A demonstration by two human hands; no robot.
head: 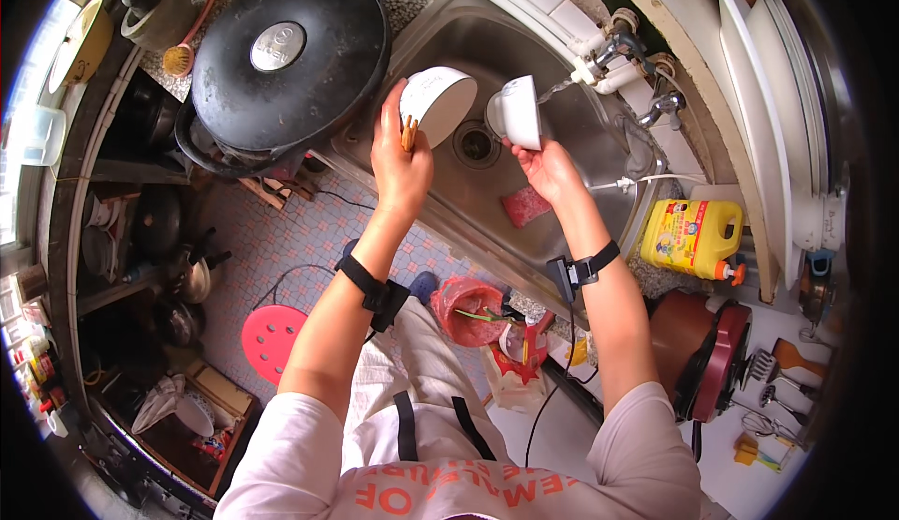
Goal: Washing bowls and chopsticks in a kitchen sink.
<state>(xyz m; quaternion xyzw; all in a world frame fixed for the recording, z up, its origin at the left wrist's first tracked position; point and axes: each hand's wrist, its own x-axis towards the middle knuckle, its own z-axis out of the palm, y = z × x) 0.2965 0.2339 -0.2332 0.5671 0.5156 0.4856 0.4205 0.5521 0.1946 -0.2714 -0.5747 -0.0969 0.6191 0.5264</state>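
My left hand (400, 158) grips a white ceramic bowl (441, 104) over the left side of the sink, its mouth tilted toward the basin. A small gold-coloured item shows at those fingers; I cannot tell what it is. In my right hand (548, 169) is a second, smaller-looking white bowl (514, 112), turned on its side with its rim toward the faucet (597, 67). A thin stream of water (556, 90) runs from the spout to that rim. Beneath both hands lies the stainless steel sink (491, 35) with its round drain (477, 144). A pink sponge (525, 206) rests in the basin.
A large black lidded pan (295, 91) stands left of the sink. To the right are a yellow detergent jug (685, 235), stacked white plates (769, 98) and a dark red cooker (720, 362). On the floor sit a red bin (456, 309) and a red stool (270, 337).
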